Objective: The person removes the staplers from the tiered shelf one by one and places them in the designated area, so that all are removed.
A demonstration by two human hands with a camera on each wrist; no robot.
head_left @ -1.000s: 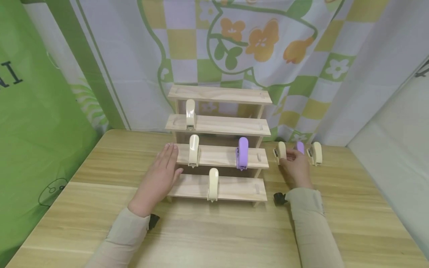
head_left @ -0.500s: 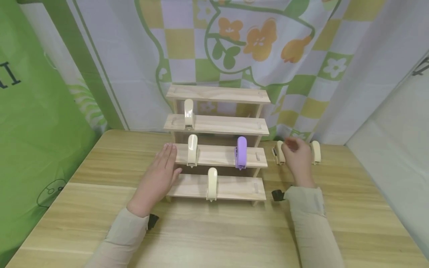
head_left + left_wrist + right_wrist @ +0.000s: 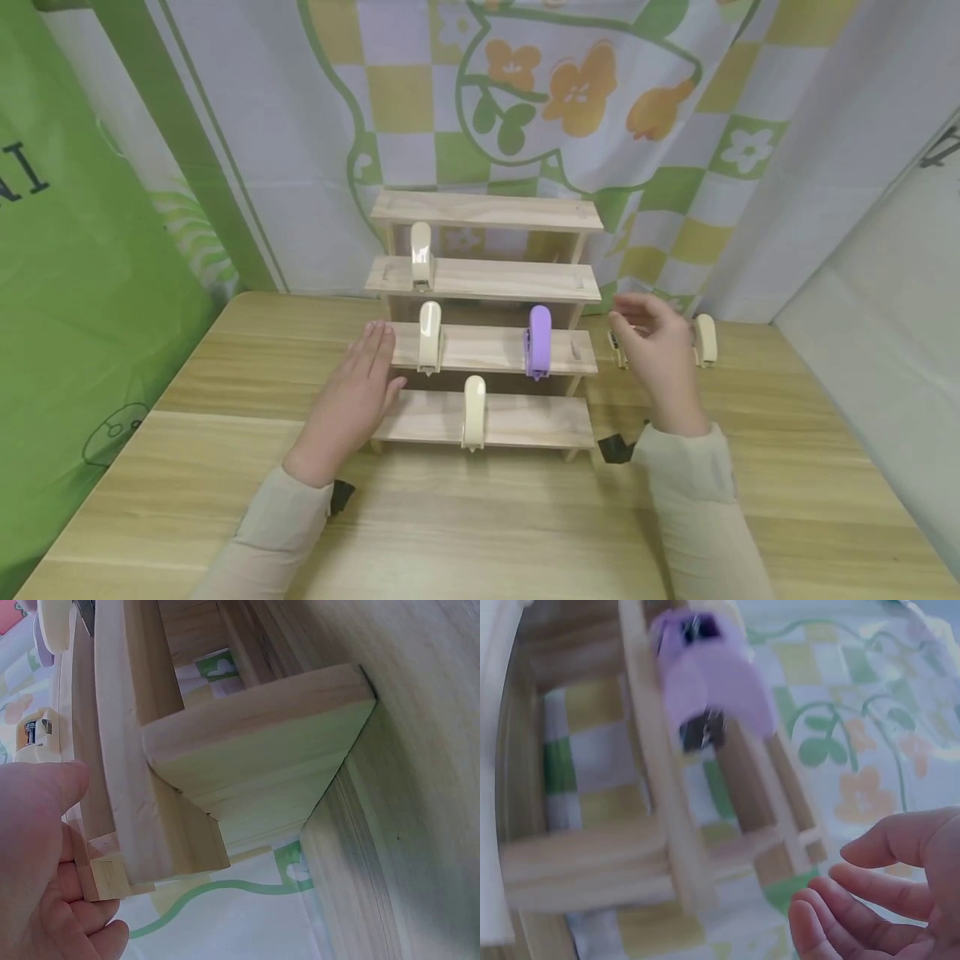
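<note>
A four-tier wooden display shelf (image 3: 480,208) carries upright mini staplers. One cream stapler (image 3: 422,257) stands on the second tier from the top. On the tier below are another cream stapler (image 3: 430,337) and a purple stapler (image 3: 538,342). A third cream stapler (image 3: 474,412) is on the lowest tier. My left hand (image 3: 348,400) rests against the shelf's left end, fingers straight in the head view. To the right of the shelf, my right hand (image 3: 660,358) hovers with loosely bent fingers; the right wrist view shows nothing between them. Behind it, a cream stapler (image 3: 617,348) is mostly hidden.
Another cream stapler (image 3: 705,340) stands on the wooden table (image 3: 780,433), right of my right hand. A patterned cloth (image 3: 405,100) hangs close behind the shelf. Green cloth (image 3: 90,250) borders the left side and a pale one (image 3: 885,258) the right.
My right hand has let go of the cream stapler at the right and lifted, first over the purple stapler, then left. The purple stapler there is now hidden. My left hand stays put.
</note>
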